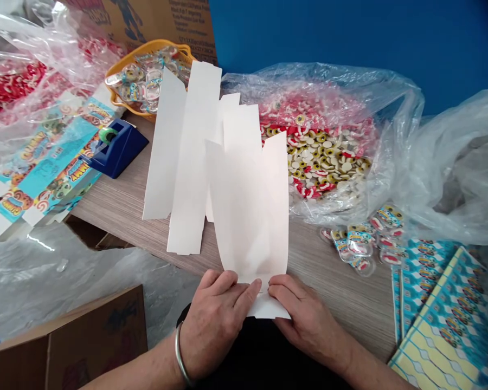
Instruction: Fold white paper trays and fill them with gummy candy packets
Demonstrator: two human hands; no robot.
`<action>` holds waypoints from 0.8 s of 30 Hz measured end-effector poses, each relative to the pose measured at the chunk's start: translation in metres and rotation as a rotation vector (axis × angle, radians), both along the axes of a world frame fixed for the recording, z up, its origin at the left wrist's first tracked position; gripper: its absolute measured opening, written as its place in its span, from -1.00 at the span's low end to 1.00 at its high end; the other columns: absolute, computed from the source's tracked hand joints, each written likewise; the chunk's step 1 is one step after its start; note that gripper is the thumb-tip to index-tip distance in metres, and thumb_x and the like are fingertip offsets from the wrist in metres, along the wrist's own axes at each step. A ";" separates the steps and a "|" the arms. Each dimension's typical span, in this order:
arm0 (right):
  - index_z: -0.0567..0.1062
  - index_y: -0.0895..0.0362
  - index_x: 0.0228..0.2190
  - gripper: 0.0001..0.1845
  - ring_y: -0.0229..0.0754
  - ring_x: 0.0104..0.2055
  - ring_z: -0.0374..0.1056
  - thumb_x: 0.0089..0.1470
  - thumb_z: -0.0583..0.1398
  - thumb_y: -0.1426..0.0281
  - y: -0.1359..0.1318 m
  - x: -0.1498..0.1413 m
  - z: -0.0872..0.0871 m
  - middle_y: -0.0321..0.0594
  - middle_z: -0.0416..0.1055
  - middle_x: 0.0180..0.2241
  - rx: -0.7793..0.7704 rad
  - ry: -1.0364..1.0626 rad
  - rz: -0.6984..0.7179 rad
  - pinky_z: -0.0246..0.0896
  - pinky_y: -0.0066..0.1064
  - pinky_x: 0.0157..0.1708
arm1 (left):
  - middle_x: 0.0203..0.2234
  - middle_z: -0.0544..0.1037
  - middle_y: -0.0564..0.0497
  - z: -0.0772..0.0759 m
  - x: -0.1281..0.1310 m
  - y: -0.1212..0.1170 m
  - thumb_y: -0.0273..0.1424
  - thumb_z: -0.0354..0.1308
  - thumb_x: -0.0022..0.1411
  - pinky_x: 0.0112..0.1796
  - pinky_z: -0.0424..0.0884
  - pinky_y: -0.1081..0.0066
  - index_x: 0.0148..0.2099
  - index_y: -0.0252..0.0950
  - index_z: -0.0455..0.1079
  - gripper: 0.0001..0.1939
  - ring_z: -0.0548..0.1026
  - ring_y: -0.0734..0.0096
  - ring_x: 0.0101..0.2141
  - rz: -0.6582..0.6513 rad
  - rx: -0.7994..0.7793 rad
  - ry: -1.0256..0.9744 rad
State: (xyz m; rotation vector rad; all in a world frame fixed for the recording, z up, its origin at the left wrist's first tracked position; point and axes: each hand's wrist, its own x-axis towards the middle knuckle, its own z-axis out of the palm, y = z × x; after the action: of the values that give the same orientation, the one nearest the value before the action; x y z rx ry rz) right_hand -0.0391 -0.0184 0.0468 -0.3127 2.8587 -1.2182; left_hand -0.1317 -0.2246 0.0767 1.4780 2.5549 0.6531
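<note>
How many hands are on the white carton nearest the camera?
2: the left hand, with a bracelet at its wrist, at the near left of the carton; the right hand at its near right. No hidden ones suspected.

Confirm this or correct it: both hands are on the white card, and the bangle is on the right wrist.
The wrist is wrong: the head view shows the bangle on the left wrist. The left hand and right hand are both on the white card.
</note>
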 end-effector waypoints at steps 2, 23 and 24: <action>0.40 0.08 -0.15 -0.75 -0.09 -0.20 0.45 0.12 0.11 0.55 -0.001 0.001 -0.002 -0.10 0.48 -0.17 -0.005 0.002 -0.010 0.46 -0.29 -0.22 | -0.33 0.65 0.02 0.000 0.001 0.001 -0.52 0.01 0.41 -0.39 0.33 0.23 0.16 -0.28 0.32 -0.69 0.47 0.30 -0.41 0.000 -0.013 0.013; 0.20 0.26 0.20 -0.54 -0.09 -0.35 0.49 0.32 -0.02 0.44 -0.018 -0.022 0.005 -0.12 0.54 -0.30 -0.032 -0.289 -0.287 0.36 -0.31 -0.36 | -0.29 0.55 0.01 -0.022 0.004 0.003 -0.46 0.01 0.43 -0.36 0.55 0.43 0.46 -0.25 -0.12 -0.36 0.56 0.42 -0.41 0.420 0.109 -0.369; 0.14 0.26 0.26 -0.49 -0.10 -0.33 0.51 0.32 -0.01 0.43 -0.018 -0.022 0.004 -0.10 0.55 -0.26 -0.020 -0.269 -0.296 0.37 -0.31 -0.35 | -0.11 0.54 -0.10 -0.024 0.006 0.002 -0.43 0.03 0.43 -0.29 0.57 0.40 0.43 -0.23 -0.04 -0.40 0.58 0.40 -0.32 0.408 0.119 -0.310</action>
State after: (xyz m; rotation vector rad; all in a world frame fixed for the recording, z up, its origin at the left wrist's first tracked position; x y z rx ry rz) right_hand -0.0616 -0.0366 0.0504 0.2652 2.7233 -1.2191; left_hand -0.1261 -0.2223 0.0524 0.7960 2.6127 1.0105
